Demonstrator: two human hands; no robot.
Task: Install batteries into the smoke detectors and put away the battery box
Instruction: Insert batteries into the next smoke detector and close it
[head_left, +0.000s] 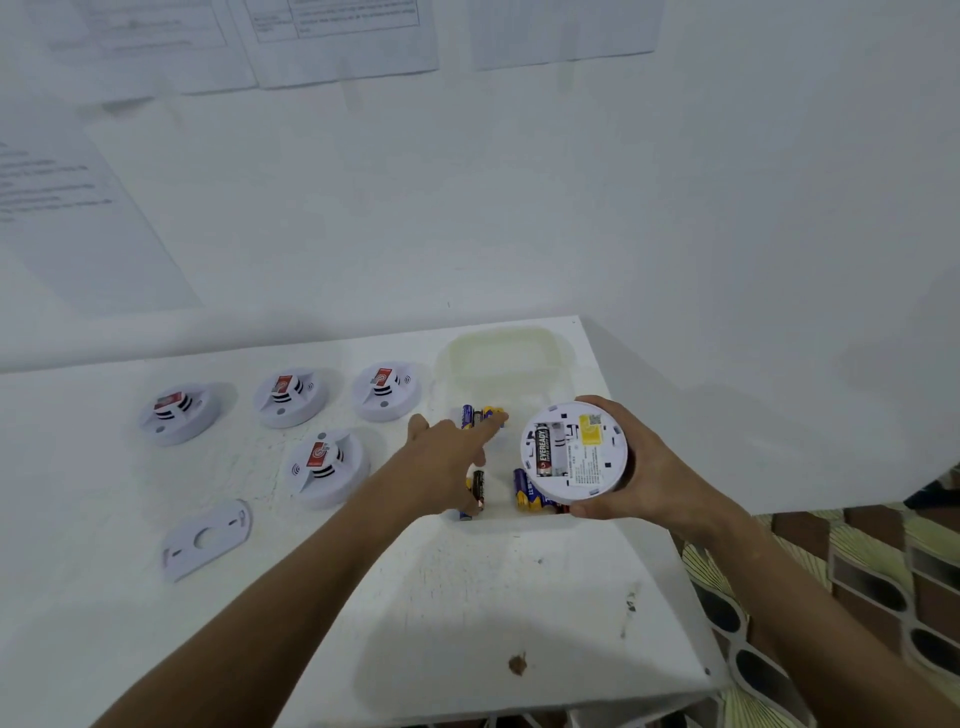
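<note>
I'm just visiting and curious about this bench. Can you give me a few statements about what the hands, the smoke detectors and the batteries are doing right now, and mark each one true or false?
1. The right hand holds a smoke detector turned back side up. True.
2. That detector's battery slot is empty. False: one black battery already sits in it.
3. The left hand reaches over the battery box, among the loose batteries. True.
4. Six other detectors lie on the table. False: four detectors lie there.
5. A separate mounting plate lies near the table's left front. True.
</note>
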